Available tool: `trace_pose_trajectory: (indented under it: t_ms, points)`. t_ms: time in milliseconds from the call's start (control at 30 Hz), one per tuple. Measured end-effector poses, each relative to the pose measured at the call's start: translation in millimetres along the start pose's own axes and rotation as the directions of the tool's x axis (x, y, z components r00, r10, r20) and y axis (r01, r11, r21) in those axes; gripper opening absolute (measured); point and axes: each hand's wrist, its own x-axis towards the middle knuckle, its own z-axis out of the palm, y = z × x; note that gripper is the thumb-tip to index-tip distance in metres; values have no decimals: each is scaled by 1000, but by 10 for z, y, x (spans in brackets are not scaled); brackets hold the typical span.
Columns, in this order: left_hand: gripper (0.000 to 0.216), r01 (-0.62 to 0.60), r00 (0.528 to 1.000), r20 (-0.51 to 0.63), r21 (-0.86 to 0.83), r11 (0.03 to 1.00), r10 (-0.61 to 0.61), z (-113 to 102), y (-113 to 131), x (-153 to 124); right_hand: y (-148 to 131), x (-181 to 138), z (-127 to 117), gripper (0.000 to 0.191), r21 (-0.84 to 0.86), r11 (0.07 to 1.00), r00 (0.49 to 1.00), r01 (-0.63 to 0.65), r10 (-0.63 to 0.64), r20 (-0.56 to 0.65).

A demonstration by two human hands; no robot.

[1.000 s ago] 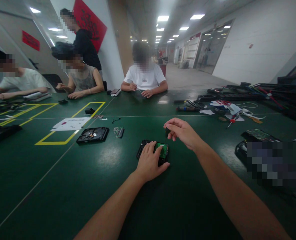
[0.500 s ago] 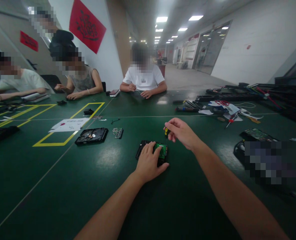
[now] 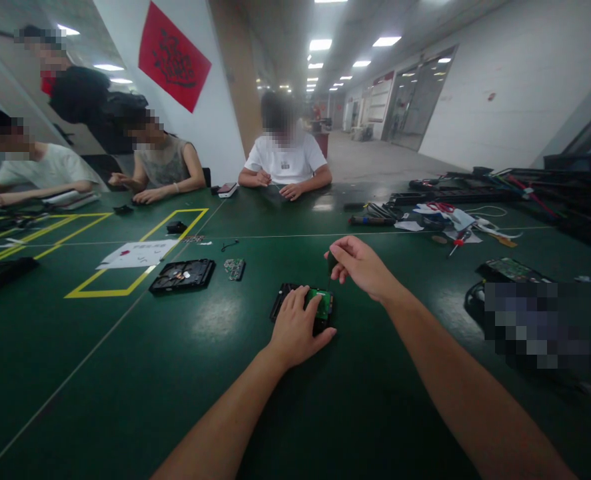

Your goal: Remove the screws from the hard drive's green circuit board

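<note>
A black hard drive [image 3: 281, 300] with a green circuit board [image 3: 321, 305] on its upper face lies on the green table in front of me. My left hand [image 3: 298, 328] holds it down from the near side, fingers spread across its top and thumb at the near right corner. Pinched between the thumb and fingers of my right hand [image 3: 351, 265] is a small screwdriver [image 3: 331, 265], roughly upright. Its thin shaft points down at the drive's right edge; whether the tip sits in a screw is too small to tell.
Left of the drive lie a loose circuit board [image 3: 234, 269], an open black drive casing [image 3: 182, 275] and a white paper [image 3: 138, 254]. Tools and cables [image 3: 375, 217] lie at the back right. A blurred black object [image 3: 525, 320] is at the right. Several people sit across the table.
The screwdriver handle has turned, showing its dark side where yellow showed before. My left hand and the drive stay put. A standing person at the back left has shifted left.
</note>
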Motion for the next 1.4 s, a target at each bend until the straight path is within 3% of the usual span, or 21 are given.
trace_pose_trajectory:
  t_ms: [200,333,467,600,833,1067,1233,1400]
  points:
    - [75,0,1000,-2,-5,1000,0,-11,6,2,-40,5,-24,18,-87,996,1000,10,-9,9]
    - [75,-5,1000,1,-3,1000,5,-11,3,6,-20,5,-4,22,-69,997,999,18,-15,37]
    - [74,-3,1000,-9,-9,1000,3,-8,0,7,7,1,21,27,-34,999,1000,8,-9,-10]
    - [74,-7,1000,-12,-18,1000,7,-6,-3,3,-10,-4,11,17,24,999,999,-36,36,11]
    - [75,-3,1000,-5,-18,1000,3,1,-12,0,-51,-6,-37,18,-103,995,1000,11,-10,3]
    - [75,-3,1000,-9,-7,1000,3,3,-10,7,-41,-17,33,22,-26,1000,999,-10,11,38]
    - [76,-4,1000,-9,-2,1000,4,16,-15,9,10,9,8,19,-40,999,1000,13,-14,-11]
    - [75,-4,1000,-4,6,1000,4,2,-4,4,8,20,-57,13,-85,996,1000,13,-11,28]
